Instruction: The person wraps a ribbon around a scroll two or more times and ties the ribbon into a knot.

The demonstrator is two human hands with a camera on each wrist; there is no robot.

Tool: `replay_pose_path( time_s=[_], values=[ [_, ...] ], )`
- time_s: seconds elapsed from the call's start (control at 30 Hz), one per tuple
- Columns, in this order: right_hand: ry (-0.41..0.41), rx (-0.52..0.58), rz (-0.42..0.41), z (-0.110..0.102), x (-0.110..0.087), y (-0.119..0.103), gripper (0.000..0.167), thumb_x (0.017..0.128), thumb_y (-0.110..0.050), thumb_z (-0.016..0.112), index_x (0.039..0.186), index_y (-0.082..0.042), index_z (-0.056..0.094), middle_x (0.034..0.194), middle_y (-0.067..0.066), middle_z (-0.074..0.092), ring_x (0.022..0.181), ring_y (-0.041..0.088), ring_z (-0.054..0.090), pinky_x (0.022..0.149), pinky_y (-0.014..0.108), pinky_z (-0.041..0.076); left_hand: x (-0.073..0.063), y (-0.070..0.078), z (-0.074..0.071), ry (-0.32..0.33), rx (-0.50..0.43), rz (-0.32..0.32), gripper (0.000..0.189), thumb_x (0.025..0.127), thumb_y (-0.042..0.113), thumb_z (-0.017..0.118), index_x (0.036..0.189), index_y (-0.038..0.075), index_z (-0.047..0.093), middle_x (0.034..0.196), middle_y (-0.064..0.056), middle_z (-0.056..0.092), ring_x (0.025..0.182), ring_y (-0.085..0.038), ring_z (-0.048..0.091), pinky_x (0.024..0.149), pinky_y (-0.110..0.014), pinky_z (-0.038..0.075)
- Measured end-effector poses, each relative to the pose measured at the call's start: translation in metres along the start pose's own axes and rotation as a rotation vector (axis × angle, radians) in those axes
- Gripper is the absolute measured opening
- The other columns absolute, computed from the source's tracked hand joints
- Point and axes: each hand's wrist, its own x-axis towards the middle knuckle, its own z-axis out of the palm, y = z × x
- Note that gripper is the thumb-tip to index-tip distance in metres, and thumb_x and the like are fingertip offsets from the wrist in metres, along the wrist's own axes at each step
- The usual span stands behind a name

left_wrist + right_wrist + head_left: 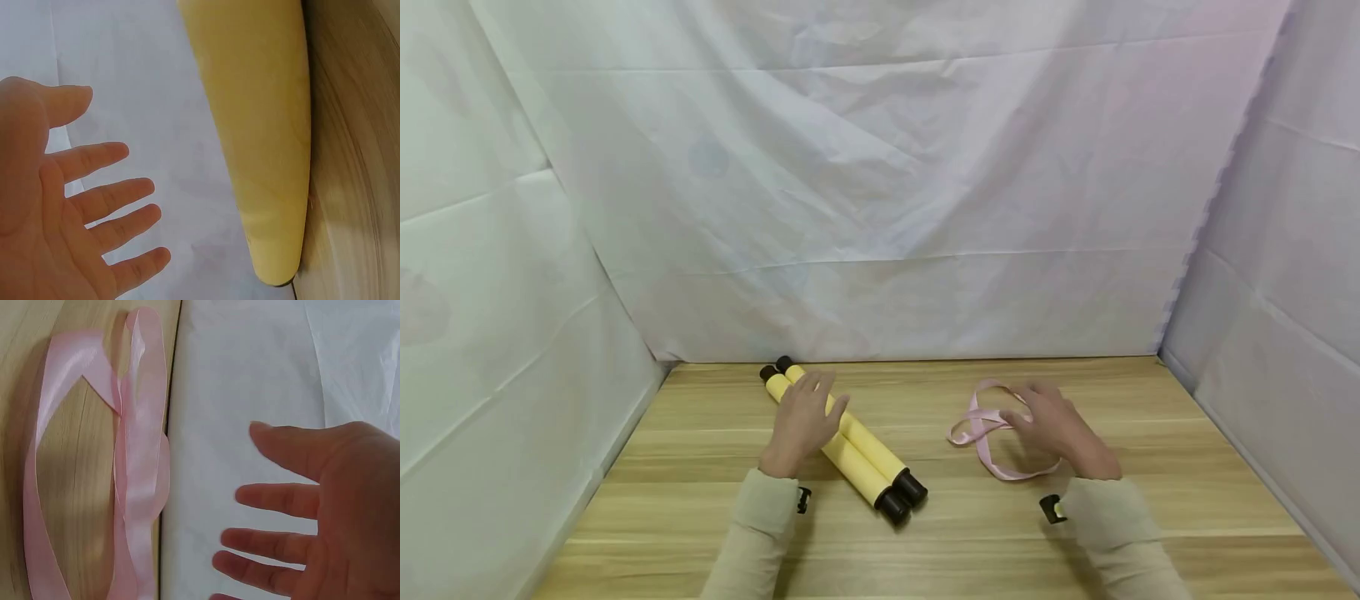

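Note:
Two yellow tubes (852, 460) with black end caps lie side by side, slanting across the left-middle of the table. My left hand (805, 421) is over them with fingers spread; in the left wrist view a gap shows between its fingertips and the yellow tube (265, 144). A pink ribbon (981, 433) lies in loose loops to the right. Above its right part hovers my right hand (1047, 421), fingers extended and holding nothing. The right wrist view shows the satin ribbon (140, 456) apart from the fingers. Part of the ribbon is hidden beneath the hand in the head view.
The wood-grain table (700, 500) ends at a white cloth backdrop (887, 208). Cloth walls also stand at the left (490, 333) and right (1285, 275). A black band with a small device sits near each wrist.

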Motion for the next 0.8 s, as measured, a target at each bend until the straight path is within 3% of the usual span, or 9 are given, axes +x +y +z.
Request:
replay_pose_path(
  time_s=[0.1, 0.2, 0.3, 0.4, 0.63, 0.8],
  values=[
    [-0.053, 0.038, -0.041, 0.006, 0.005, 0.000, 0.041, 0.097, -0.024, 0.063, 0.121, 0.009, 0.061, 0.120, 0.034, 0.059, 0.113, 0.052, 0.054, 0.091, 0.064, 0.045, 0.001, 0.005, 0.004, 0.027, -0.016, 0.034, 0.049, 0.102, 0.033, 0.053, 0.138, 0.000, 0.053, 0.136, -0.024, 0.055, 0.131, -0.041, 0.047, 0.105, -0.058, 0.039],
    [-0.145, 0.112, -0.049, 0.012, 0.007, -0.003, 0.031, 0.096, -0.020, 0.064, 0.110, 0.007, 0.064, 0.099, 0.022, 0.066, 0.090, 0.037, 0.062, 0.078, 0.050, 0.051, 0.003, 0.010, 0.009, 0.038, -0.021, 0.062, 0.047, 0.101, 0.031, 0.055, 0.136, -0.001, 0.055, 0.134, -0.023, 0.057, 0.128, -0.041, 0.049, 0.102, -0.057, 0.041],
    [-0.277, 0.194, 0.017, 0.015, 0.004, -0.009, 0.020, 0.096, -0.021, 0.064, 0.097, -0.001, 0.064, 0.081, 0.008, 0.061, 0.070, 0.021, 0.055, 0.064, 0.037, 0.047, 0.005, 0.016, 0.014, 0.037, -0.034, 0.081, 0.046, 0.101, 0.030, 0.057, 0.135, -0.002, 0.056, 0.133, -0.023, 0.058, 0.127, -0.041, 0.051, 0.102, -0.056, 0.042],
    [-0.367, 0.201, 0.077, 0.018, 0.000, -0.015, 0.022, 0.093, -0.026, 0.069, 0.083, -0.009, 0.059, 0.072, 0.000, 0.054, 0.064, 0.014, 0.048, 0.058, 0.030, 0.041, 0.004, 0.020, 0.017, 0.034, -0.071, 0.098, 0.045, 0.100, 0.028, 0.059, 0.133, -0.002, 0.058, 0.131, -0.022, 0.060, 0.125, -0.039, 0.054, 0.102, -0.054, 0.044],
    [-0.392, 0.096, 0.150, 0.027, -0.004, -0.021, 0.030, 0.080, -0.026, 0.081, 0.067, -0.013, 0.058, 0.066, -0.002, 0.053, 0.061, 0.014, 0.048, 0.056, 0.028, 0.038, 0.005, 0.030, 0.021, -0.035, -0.155, 0.093, 0.043, 0.100, 0.029, 0.058, 0.132, 0.001, 0.060, 0.133, -0.021, 0.059, 0.126, -0.038, 0.053, 0.100, -0.052, 0.046],
    [-0.387, 0.089, 0.053, 0.031, -0.002, -0.021, 0.031, 0.087, -0.020, 0.072, 0.062, -0.017, 0.054, 0.059, -0.007, 0.047, 0.054, 0.010, 0.042, 0.053, 0.026, 0.034, 0.008, 0.038, 0.021, -0.144, -0.283, 0.125, 0.041, 0.102, 0.029, 0.056, 0.133, 0.002, 0.060, 0.135, -0.017, 0.059, 0.129, -0.036, 0.051, 0.104, -0.051, 0.043]
  ],
)
